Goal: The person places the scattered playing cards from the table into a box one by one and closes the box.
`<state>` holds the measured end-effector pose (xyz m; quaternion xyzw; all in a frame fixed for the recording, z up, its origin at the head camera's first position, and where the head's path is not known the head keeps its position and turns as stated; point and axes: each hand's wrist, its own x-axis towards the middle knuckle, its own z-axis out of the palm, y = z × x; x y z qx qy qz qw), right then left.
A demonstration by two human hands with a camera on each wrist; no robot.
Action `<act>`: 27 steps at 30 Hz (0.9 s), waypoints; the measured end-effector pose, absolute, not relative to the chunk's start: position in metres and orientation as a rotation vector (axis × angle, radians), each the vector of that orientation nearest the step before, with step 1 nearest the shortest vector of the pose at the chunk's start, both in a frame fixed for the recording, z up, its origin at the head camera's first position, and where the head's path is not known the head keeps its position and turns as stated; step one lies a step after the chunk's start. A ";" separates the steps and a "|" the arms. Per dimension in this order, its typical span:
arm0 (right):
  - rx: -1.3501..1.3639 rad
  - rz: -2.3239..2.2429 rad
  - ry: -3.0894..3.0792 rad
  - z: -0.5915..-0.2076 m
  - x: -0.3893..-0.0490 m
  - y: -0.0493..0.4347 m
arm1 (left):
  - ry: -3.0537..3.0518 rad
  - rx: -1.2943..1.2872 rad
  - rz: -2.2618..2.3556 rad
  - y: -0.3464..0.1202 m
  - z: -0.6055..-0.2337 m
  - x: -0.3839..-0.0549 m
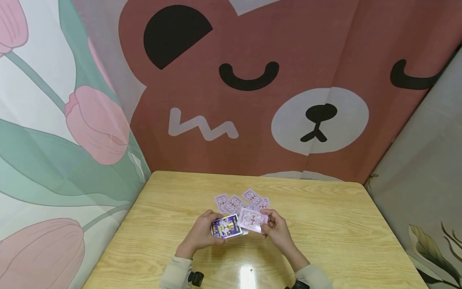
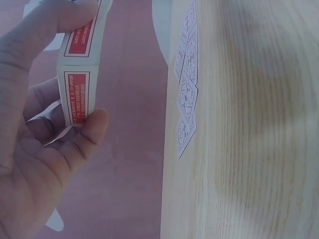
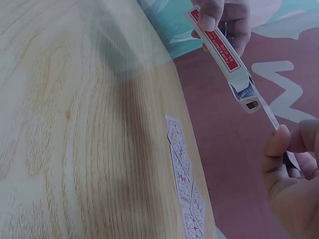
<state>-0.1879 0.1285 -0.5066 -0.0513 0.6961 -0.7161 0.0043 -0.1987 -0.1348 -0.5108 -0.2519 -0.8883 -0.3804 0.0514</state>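
A playing-card box (image 1: pixel 226 226) with a purple-and-yellow printed face is gripped in my left hand (image 1: pixel 202 232), thumb on the near edge and fingers on the far one. In the right wrist view the box (image 3: pixel 225 54) shows a white-and-red side and an open end flap, with something bluish inside. My right hand (image 1: pixel 278 233) pinches a pink-patterned playing card (image 1: pixel 252 219) by its right end. The card's other end meets the box's open end; whether it is partly inside, I cannot tell. Beyond the hands, several similar cards (image 1: pixel 232 204) lie overlapping on the table, patterned backs up.
The wooden table (image 1: pixel 325 224) has a glossy top, with a light reflection near its front. Behind it hangs a curtain (image 1: pixel 252 148) with a bear face. A tulip-print curtain (image 1: pixel 97 124) borders the left, and a grey leaf-print cloth (image 1: pixel 429 160) the right.
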 end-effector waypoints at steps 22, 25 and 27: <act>-0.265 -2.083 2.235 -0.490 -0.186 0.128 | -2.710 -0.787 -1.144 -0.135 -0.508 -0.197; -0.304 -2.084 2.227 -0.490 -0.187 0.125 | -2.703 -0.796 -1.140 -0.133 -0.508 -0.197; -0.324 -2.071 2.234 -0.486 -0.186 0.122 | -2.703 -0.796 -1.144 -0.133 -0.508 -0.197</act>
